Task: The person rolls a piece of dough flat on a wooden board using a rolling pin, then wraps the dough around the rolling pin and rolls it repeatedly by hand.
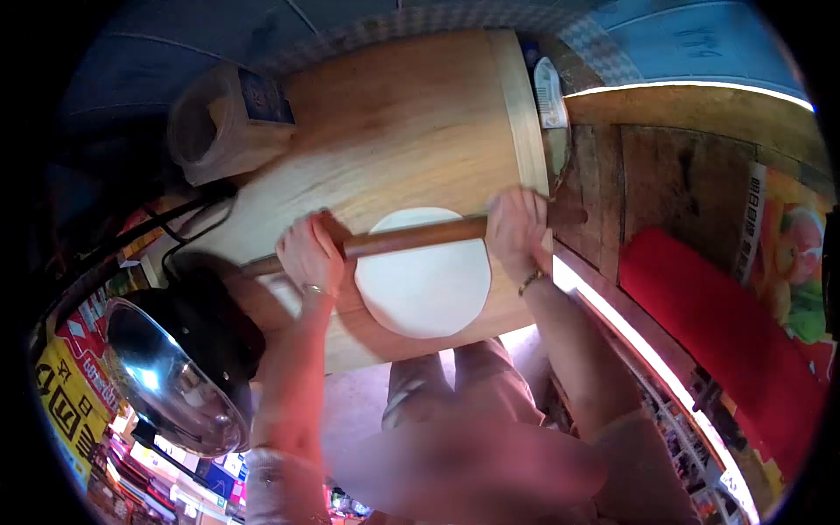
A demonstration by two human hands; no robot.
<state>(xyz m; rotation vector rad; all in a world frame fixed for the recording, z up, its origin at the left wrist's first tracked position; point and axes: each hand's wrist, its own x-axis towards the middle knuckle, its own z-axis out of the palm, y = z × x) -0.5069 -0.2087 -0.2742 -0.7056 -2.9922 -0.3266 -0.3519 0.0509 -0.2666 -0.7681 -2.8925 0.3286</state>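
A round, flat sheet of white dough (424,290) lies on a wooden board (394,114). Across its upper part runs a long brown rolling pin (416,237), tilted slightly up towards the right. My left hand (312,254) is closed over the pin just left of the dough. Right of the dough, my right hand (518,229) grips the pin too, close to the board's right edge. Both ends of the pin stick out past my hands. My fingertips are partly blurred.
A clear plastic tub (226,131) stands on the board's far left. A shiny metal bowl (179,385) sits at the lower left by a dark object. Right of the board are a white labelled packet (549,94), a red cloth-like roll (717,324) and a printed fruit package (792,254).
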